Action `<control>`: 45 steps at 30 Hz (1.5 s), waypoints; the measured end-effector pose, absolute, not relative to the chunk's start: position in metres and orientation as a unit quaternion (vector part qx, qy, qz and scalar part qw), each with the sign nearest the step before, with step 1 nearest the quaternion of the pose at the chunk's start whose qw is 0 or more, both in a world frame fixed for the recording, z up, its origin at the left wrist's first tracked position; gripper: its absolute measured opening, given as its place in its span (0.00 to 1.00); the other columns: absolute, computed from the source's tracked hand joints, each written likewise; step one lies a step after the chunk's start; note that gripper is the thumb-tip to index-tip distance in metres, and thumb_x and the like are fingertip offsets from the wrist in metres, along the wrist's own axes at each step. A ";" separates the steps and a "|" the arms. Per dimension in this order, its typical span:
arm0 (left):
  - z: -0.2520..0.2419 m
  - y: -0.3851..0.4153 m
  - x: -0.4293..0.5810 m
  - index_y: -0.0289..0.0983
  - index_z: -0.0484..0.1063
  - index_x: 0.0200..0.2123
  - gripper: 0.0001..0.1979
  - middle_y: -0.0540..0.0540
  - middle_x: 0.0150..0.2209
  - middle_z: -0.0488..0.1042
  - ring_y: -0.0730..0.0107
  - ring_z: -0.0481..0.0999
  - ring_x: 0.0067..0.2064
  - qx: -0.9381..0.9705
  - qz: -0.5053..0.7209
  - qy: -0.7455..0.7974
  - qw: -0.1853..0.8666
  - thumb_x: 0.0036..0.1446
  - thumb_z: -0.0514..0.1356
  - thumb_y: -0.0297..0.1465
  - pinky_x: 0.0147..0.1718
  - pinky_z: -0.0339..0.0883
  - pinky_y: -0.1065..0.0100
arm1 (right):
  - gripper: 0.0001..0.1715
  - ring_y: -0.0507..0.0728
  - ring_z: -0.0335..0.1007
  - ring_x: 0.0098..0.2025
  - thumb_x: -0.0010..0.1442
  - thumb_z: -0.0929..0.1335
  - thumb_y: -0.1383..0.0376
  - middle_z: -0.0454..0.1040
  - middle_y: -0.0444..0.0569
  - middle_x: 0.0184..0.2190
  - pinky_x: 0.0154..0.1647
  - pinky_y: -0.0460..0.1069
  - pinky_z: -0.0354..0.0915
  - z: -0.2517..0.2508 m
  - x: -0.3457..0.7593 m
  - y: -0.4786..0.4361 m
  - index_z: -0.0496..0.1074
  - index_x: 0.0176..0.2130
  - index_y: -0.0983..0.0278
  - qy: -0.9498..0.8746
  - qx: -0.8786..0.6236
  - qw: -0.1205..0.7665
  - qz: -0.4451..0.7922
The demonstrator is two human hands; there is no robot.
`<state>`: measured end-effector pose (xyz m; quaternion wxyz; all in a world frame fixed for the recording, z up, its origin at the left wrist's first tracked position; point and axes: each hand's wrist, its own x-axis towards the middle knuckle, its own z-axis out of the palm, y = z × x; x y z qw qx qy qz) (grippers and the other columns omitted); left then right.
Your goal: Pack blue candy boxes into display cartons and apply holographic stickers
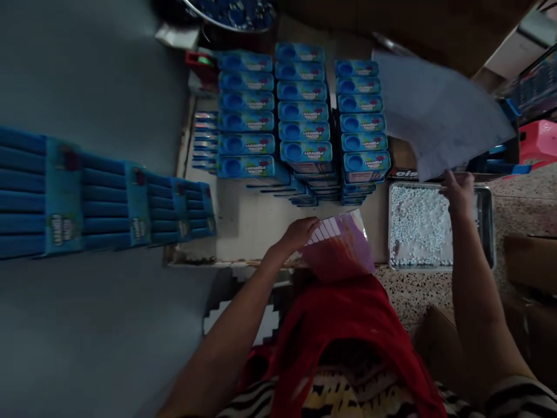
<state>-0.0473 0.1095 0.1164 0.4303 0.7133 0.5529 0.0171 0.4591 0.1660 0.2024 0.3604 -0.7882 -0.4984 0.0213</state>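
Observation:
My left hand [300, 231] is closed on the left edge of a purple and pink printed cardboard piece [343, 249] with a row of white slots. It is held in front of my red apron [343, 296], at the table's near edge. On the right, my right hand [459, 188] pinches the lower edge of a thin, pale, translucent sheet [439, 110]. Below that hand lies a metal tray [491, 232] with many small whitish pellets [420, 223] spread in it. Part of the tray is hidden by my right forearm.
Three columns of blue boxes [304, 152] stand on the white table [243, 232]. More blue packs [104, 197] are stacked at the left. A round metal pan [209, 20] holds blue wrapped pieces at the back. A pink object [537, 145] and cardboard boxes [531, 264] are at the right.

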 end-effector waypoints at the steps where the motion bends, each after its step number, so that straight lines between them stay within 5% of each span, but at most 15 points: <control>1: 0.118 0.112 -0.047 0.43 0.74 0.36 0.17 0.41 0.37 0.80 0.52 0.78 0.43 0.714 0.022 0.553 0.430 0.69 0.51 0.45 0.43 0.66 0.62 | 0.35 0.61 0.75 0.37 0.71 0.66 0.46 0.77 0.57 0.43 0.45 0.60 0.72 0.205 0.447 0.151 0.63 0.65 0.67 -0.495 -0.791 0.359 0.004; 3: 0.124 0.116 -0.044 0.43 0.74 0.35 0.17 0.42 0.36 0.79 0.53 0.78 0.41 0.716 0.027 0.550 0.428 0.68 0.51 0.45 0.40 0.65 0.62 | 0.32 0.62 0.76 0.40 0.72 0.66 0.51 0.78 0.57 0.43 0.50 0.61 0.72 0.211 0.403 0.115 0.65 0.66 0.66 -0.522 -0.780 0.344 -0.027; 5: 0.133 0.119 -0.039 0.43 0.74 0.35 0.18 0.42 0.35 0.79 0.54 0.77 0.39 0.725 0.023 0.542 0.424 0.69 0.51 0.45 0.39 0.64 0.63 | 0.19 0.61 0.76 0.39 0.75 0.64 0.57 0.80 0.52 0.37 0.49 0.59 0.72 0.213 0.342 0.082 0.74 0.57 0.62 -0.663 -0.689 0.288 0.053; 8: 0.149 0.121 -0.034 0.43 0.74 0.33 0.18 0.44 0.33 0.78 0.56 0.77 0.37 0.740 0.011 0.529 0.415 0.70 0.52 0.44 0.38 0.63 0.63 | 0.23 0.66 0.72 0.63 0.74 0.65 0.63 0.79 0.57 0.59 0.66 0.63 0.65 0.205 0.259 0.061 0.73 0.64 0.58 -0.794 -0.561 0.170 0.160; 10: 0.160 0.121 -0.035 0.42 0.75 0.33 0.18 0.44 0.33 0.79 0.55 0.78 0.39 0.749 0.004 0.522 0.407 0.71 0.53 0.43 0.41 0.65 0.63 | 0.27 0.67 0.66 0.69 0.72 0.65 0.68 0.76 0.58 0.64 0.73 0.67 0.56 0.196 0.225 0.066 0.71 0.67 0.59 -0.798 -0.557 0.117 0.197; 14: 0.174 0.112 -0.042 0.41 0.80 0.47 0.12 0.39 0.45 0.84 0.47 0.81 0.51 0.775 0.034 0.517 0.362 0.67 0.61 0.40 0.56 0.66 0.56 | 0.21 0.64 0.78 0.55 0.72 0.64 0.71 0.84 0.55 0.52 0.64 0.59 0.65 0.184 0.204 0.092 0.79 0.57 0.61 -0.763 -0.543 0.069 0.344; 17: 0.178 0.101 -0.044 0.43 0.79 0.56 0.18 0.40 0.52 0.84 0.44 0.80 0.57 0.757 0.079 0.534 0.369 0.64 0.66 0.40 0.60 0.66 0.53 | 0.18 0.62 0.80 0.51 0.72 0.66 0.69 0.85 0.52 0.48 0.55 0.53 0.68 0.187 0.199 0.105 0.80 0.56 0.61 -0.757 -0.497 0.095 0.414; 24: 0.175 0.092 -0.072 0.42 0.85 0.46 0.14 0.43 0.48 0.86 0.50 0.83 0.51 0.664 0.177 0.582 0.434 0.68 0.59 0.40 0.55 0.72 0.57 | 0.20 0.67 0.65 0.68 0.74 0.67 0.64 0.77 0.56 0.63 0.69 0.62 0.58 0.201 0.153 0.093 0.79 0.61 0.60 -0.787 -0.550 0.174 0.218; 29: 0.179 0.099 -0.104 0.42 0.85 0.42 0.13 0.43 0.43 0.86 0.53 0.83 0.46 0.653 0.163 0.564 0.478 0.67 0.60 0.39 0.50 0.72 0.60 | 0.24 0.67 0.66 0.65 0.77 0.64 0.63 0.77 0.55 0.64 0.69 0.64 0.57 0.187 0.107 0.064 0.75 0.67 0.57 -0.814 -0.542 0.135 0.163; 37: 0.182 0.104 -0.144 0.39 0.84 0.42 0.15 0.41 0.43 0.86 0.57 0.82 0.45 0.692 0.086 0.536 0.476 0.67 0.57 0.37 0.46 0.69 0.64 | 0.34 0.67 0.53 0.78 0.75 0.60 0.68 0.62 0.55 0.76 0.79 0.67 0.42 0.169 0.047 0.008 0.62 0.76 0.65 -0.810 -0.577 0.078 0.078; 41: 0.181 0.105 -0.158 0.39 0.83 0.44 0.15 0.42 0.43 0.86 0.59 0.82 0.44 0.706 0.077 0.513 0.482 0.67 0.57 0.38 0.44 0.68 0.65 | 0.32 0.66 0.54 0.77 0.73 0.61 0.71 0.67 0.53 0.73 0.80 0.67 0.39 0.172 0.036 -0.011 0.66 0.73 0.63 -0.806 -0.583 0.082 0.064; 45: 0.183 0.107 -0.163 0.41 0.84 0.44 0.14 0.44 0.42 0.86 0.60 0.82 0.44 0.722 0.071 0.501 0.472 0.67 0.57 0.37 0.44 0.69 0.66 | 0.24 0.63 0.67 0.66 0.74 0.64 0.69 0.79 0.51 0.62 0.73 0.60 0.50 0.189 0.032 -0.011 0.77 0.64 0.60 -0.785 -0.605 0.115 0.058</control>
